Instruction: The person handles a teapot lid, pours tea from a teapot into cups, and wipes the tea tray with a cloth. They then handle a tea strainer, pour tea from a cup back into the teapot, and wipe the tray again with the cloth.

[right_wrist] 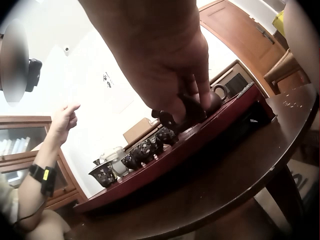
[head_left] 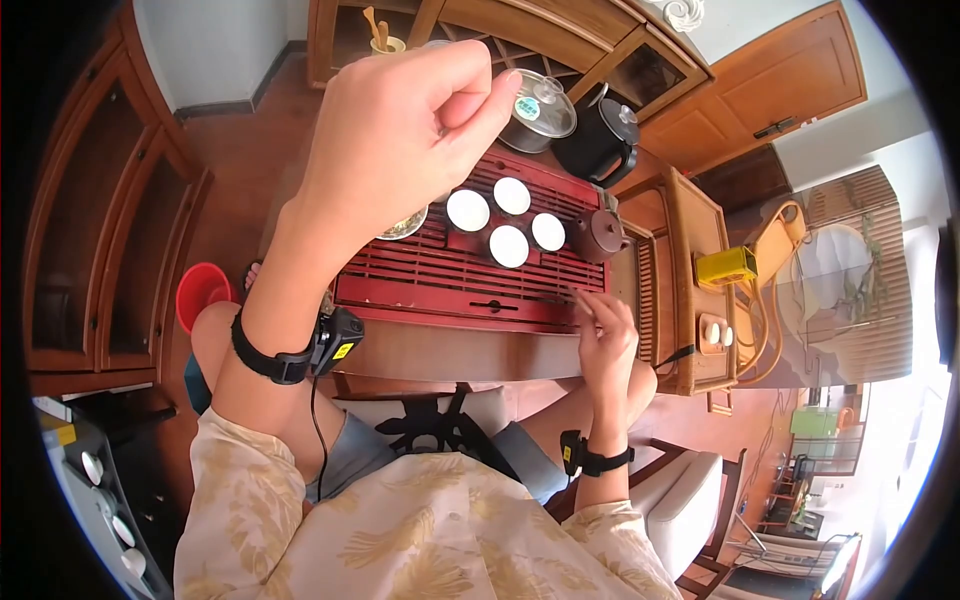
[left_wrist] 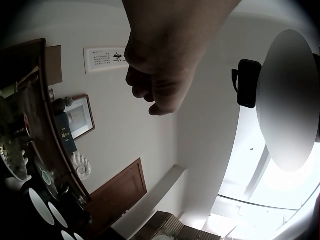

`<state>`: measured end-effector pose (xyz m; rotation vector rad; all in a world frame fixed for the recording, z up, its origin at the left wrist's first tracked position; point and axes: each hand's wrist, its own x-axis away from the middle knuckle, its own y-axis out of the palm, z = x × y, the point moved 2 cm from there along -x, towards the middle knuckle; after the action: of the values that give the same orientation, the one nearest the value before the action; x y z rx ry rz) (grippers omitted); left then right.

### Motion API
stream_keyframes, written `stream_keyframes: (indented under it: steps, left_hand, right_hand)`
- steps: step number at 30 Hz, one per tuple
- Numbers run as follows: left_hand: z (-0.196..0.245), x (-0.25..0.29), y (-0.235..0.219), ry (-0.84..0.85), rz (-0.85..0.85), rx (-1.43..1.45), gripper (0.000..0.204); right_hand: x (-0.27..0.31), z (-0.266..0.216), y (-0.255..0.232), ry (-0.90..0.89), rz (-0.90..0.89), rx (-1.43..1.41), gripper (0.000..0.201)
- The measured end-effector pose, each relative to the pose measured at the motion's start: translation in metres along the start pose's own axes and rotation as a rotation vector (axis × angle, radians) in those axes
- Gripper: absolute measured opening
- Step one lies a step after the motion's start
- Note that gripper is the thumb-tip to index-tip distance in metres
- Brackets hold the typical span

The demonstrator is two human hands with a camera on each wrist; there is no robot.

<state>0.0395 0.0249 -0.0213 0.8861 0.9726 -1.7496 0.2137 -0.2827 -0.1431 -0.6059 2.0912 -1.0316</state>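
Note:
My left hand [head_left: 400,130] is raised high over the left part of the red slatted tray [head_left: 430,296], fingers curled in and thumb against them. Nothing shows in its grip, and the left wrist view also shows the hand [left_wrist: 162,75] curled in the air. My right hand [head_left: 607,335] hovers by the tray's front right corner, fingers loosely bent, nothing visible in them. Beyond it stands a dark brown teapot [head_left: 598,235]. In the right wrist view the hand [right_wrist: 172,70] partly covers dark teaware behind its fingers. Several white-lined cups [head_left: 509,246] stand mid-tray.
A glass-lidded pot [head_left: 540,112] and a black kettle [head_left: 598,138] stand behind the tray. A patterned bowl [head_left: 408,226] is partly hidden under my left forearm. On the right is a wooden cart with a yellow box [head_left: 726,267]. A red bucket [head_left: 203,292] is at the left.

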Motion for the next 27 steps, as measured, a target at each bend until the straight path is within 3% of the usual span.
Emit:
stream_keyframes:
  steps: [6,11,14,18,22,25,27]
  left_hand:
    - [0.0,-0.001,-0.001,0.022,0.008,-0.007,0.048]
    - [0.0,-0.002,-0.002,-0.02,-0.024,-0.025,0.045]
    - [0.002,-0.002,-0.001,-0.015,-0.028,-0.021,0.046]
    - [0.0,0.0,0.0,0.033,-0.006,-0.032,0.049]
    - [0.002,-0.001,-0.002,0.016,-0.031,-0.041,0.048]
    - [0.004,0.002,0.004,-0.01,-0.068,0.024,0.049]
    - [0.006,0.003,0.006,-0.006,-0.081,0.029,0.049]
  right_hand:
    - [-0.017,0.017,0.022,-0.07,0.069,0.142,0.026]
    - [0.004,-0.04,0.045,-0.192,-0.021,0.038,0.031]
    - [0.019,-0.068,0.046,-0.167,-0.052,0.03,0.036]
    - [0.016,-0.046,0.028,-0.198,-0.097,-0.091,0.029]
    - [0.01,-0.022,0.006,-0.02,0.016,-0.029,0.017]
    - [0.012,-0.009,0.005,-0.021,-0.053,-0.006,0.018]
    - [0.015,-0.009,0.008,-0.063,-0.008,0.011,0.017]
